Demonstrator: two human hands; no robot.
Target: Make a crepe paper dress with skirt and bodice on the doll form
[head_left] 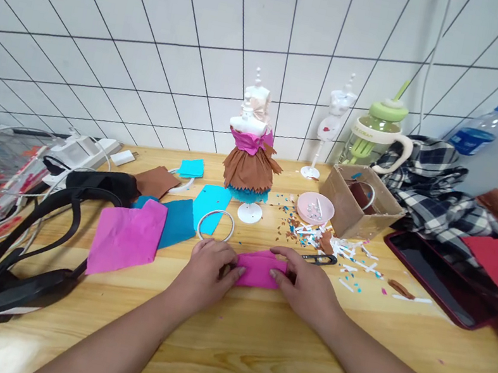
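Note:
A folded piece of magenta cloth [260,270] lies at the middle of the table between my hands. My left hand [210,266] is closed on its left end, thumb on top. At the right end, my right hand [304,283] pinches the cloth between thumb and fingers. Just beyond my left hand lies a pale ring [216,226]. Black thread snips [320,259] rest beside my right fingers. Behind them stands a small white dress form [255,124] in a magenta top and a brown skirt [251,169] over a blue layer.
Left are pink [128,239], blue and brown cloth pieces and a black headset strap [14,286]. Scraps surround a pink bowl [316,208] at right, near a cardboard box [354,215], a phone [442,278] and a lidded jug [378,135]. A bare dress form [340,106] stands behind.

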